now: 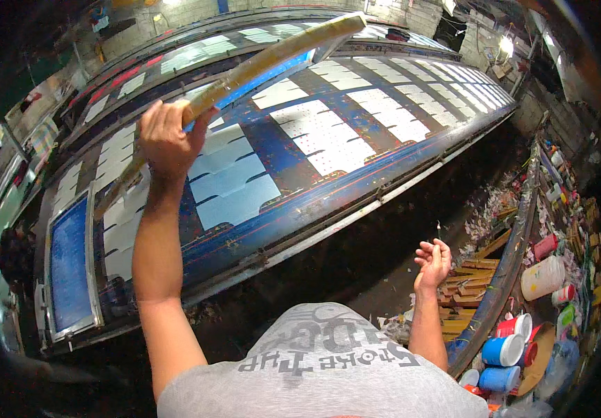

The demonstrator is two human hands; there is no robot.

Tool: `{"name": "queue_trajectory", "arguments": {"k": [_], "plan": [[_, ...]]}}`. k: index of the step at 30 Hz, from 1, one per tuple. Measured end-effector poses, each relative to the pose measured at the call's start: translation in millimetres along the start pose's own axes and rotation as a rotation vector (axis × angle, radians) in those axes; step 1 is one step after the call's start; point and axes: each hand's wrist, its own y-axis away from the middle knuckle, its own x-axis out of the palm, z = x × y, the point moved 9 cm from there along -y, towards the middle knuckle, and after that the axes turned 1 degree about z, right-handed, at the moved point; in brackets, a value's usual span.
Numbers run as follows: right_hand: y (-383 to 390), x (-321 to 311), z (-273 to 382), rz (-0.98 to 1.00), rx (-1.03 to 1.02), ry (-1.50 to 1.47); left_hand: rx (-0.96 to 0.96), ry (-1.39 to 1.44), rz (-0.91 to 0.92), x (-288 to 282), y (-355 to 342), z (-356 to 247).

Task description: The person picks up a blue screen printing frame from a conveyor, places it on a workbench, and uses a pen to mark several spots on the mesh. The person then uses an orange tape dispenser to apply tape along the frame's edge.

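My left hand is closed around the edge of a raised screen-printing frame, which is tilted up over the long table. Its blue mesh shows under the yellowish bar. Below the frame lie light blue cut fabric pieces, beside rows of white pieces. To the right, away from the table, my right hand is partly curled. A thin white cigarette sticks up from its fingertips.
A second screen frame with blue mesh rests at the table's left end. Another long table runs behind. On the right stand paint tubs, a white bucket and stacked wooden strips, beside a long curved rail.
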Motion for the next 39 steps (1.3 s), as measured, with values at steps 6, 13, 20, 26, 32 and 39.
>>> {"name": "queue_trajectory", "arguments": {"k": [6, 13, 20, 26, 32, 39], "plan": [[-26, 58, 1, 0.176, 0.014, -0.014, -0.181, 0.212, 0.164, 14, 59, -90], [-75, 145, 26, 0.499, 0.067, -0.316, -0.382, 0.347, 0.268, 41, 132, -184], [-110, 163, 8, 0.543, 0.161, -0.336, -0.366, 0.324, 0.377, 72, 170, -233], [-138, 162, -38, 0.409, 0.235, -0.191, -0.345, 0.310, 0.433, 90, 192, -262], [-150, 149, -80, 0.371, 0.288, -0.163, -0.316, 0.286, 0.513, 100, 202, -273], [-152, 124, -121, 0.352, 0.392, -0.081, -0.307, 0.260, 0.603, 109, 213, -283]]}}
